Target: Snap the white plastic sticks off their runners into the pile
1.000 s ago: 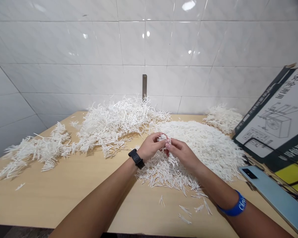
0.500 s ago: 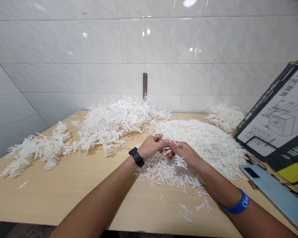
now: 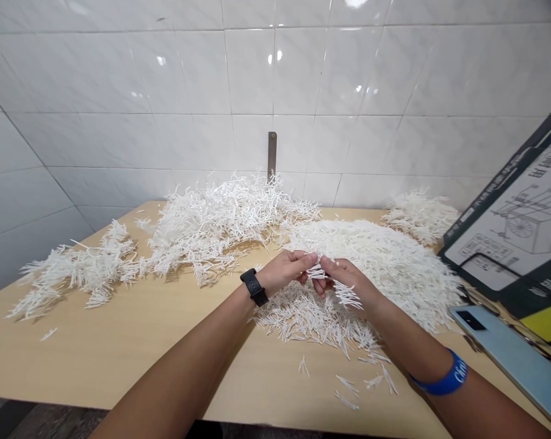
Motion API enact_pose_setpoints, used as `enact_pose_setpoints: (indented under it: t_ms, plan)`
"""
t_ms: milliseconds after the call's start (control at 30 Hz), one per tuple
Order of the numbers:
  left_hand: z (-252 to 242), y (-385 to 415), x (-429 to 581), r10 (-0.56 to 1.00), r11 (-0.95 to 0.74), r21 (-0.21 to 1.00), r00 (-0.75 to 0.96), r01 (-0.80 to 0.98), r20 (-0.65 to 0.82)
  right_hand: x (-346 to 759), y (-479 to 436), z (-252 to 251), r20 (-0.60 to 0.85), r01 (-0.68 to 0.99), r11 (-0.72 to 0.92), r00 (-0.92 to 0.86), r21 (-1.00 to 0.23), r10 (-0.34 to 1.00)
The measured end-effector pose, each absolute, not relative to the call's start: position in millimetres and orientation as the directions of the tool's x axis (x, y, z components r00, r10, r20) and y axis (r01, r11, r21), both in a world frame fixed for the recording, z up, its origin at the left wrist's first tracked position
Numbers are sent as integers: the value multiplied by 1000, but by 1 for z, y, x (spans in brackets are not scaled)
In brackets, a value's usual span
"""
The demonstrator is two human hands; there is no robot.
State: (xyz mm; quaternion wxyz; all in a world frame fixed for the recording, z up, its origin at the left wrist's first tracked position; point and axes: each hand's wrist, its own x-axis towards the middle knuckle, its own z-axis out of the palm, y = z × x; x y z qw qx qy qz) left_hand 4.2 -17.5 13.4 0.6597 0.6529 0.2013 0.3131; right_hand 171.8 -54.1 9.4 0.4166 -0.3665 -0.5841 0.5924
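Observation:
My left hand, with a black watch at the wrist, is closed in a pinch on a white branched plastic piece. Close beside it, my right hand is also closed, thumb and fingers pinching white branched plastic pieces; a comb-like sprig sticks out below its fingers. The fingertips of the two hands are a short gap apart. Both hands are over the near side of a broad, flattish heap of small white sprigs. Fingers partly hide how the held pieces join.
A taller tangled white heap stands at the back, with a looser clump to the left. Another small pile lies back right. At the right are a dark green printed box, eyeglasses and a light blue phone.
My fingertips have drawn slightly apart. The sprig below my right hand has swung outward to the right. The whole view has shifted a little.

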Motion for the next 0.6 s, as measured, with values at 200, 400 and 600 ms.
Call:
enact_pose_setpoints:
  t_ms: [200, 400, 600]
  plan:
    - [15, -17, 4, 718, 282, 825, 678, -489, 156, 171, -59, 14, 218, -319, 92, -387, -943, 896]
    - [17, -11, -5, 817, 191, 859, 562, -475, 129, 171, -59, 16, 259, -376, 138, -296, -916, 919]
    - [12, -12, 4, 844, 92, 969, 534, -230, 47, 168, -55, 10, 146, -343, 68, -207, -937, 968]
